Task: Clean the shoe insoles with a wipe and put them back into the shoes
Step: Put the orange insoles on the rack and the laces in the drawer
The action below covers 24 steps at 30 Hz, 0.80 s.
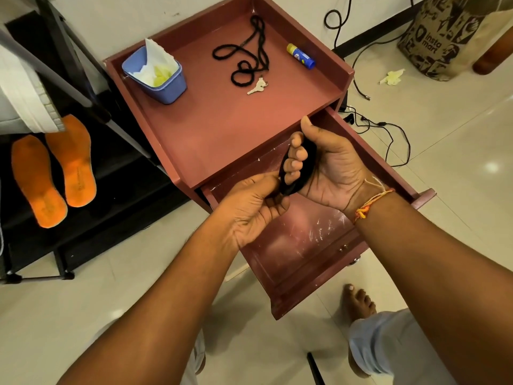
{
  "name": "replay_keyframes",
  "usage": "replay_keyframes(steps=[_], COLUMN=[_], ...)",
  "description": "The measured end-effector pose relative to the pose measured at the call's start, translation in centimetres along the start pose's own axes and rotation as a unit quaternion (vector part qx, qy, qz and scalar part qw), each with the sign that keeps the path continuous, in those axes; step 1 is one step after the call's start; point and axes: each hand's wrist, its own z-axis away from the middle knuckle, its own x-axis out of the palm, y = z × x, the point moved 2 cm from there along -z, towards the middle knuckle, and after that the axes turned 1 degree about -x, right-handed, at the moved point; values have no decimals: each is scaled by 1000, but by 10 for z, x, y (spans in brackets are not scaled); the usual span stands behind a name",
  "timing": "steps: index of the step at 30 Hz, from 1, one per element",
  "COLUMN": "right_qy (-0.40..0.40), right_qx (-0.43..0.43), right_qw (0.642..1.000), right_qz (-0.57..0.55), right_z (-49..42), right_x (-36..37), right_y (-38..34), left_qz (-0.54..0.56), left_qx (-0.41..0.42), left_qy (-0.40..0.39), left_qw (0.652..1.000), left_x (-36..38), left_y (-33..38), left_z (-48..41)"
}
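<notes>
Left hand [254, 209] and right hand [333, 170] grip a dark object [306, 159]; blue tub [170, 91] holds, seemingly, wipes [155, 63].

On the rimmed red-brown cabinet top [216, 126]: blue tub [166, 87] far left, black cord [247, 54] and key [258, 86] mid-far, glue stick [301, 56] far right. On the black rack [116, 173] at left: left orange insole [39, 182] just beside right orange insole [73, 162]. On the tiled floor [444, 162] at right: crumpled tissue [392, 77], cables [388, 134], printed bag [444, 37].

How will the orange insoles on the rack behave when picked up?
Probably floppy: the orange insoles look thin and flat. Likely light for their size, being so thin. Lying flat on the black rack, they shouldn't roll.
</notes>
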Motion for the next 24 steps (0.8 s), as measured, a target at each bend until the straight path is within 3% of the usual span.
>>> replay_keyframes(steps=[7, 11, 15, 19, 24], right_qy=[77, 125, 180, 239, 233], right_qx=[26, 86, 79, 34, 6], right_qw=[991, 969, 946, 928, 947], right_qz=[110, 193, 258, 283, 221], right_z=[-1, -1, -5, -10, -15], right_x=[-5, -14, -21, -20, -14], right_y=[-1, -3, -1, 4, 15], left_qz=[0, 1, -13, -63, -195], left_qx=[4, 7, 27, 57, 97], left_qy=[59, 81, 99, 112, 105], left_qw=[998, 997, 995, 990, 970], left_x=[-6, -9, -11, -13, -9], left_y=[-2, -2, -6, -11, -20], left_z=[-3, -5, -10, -11, -10])
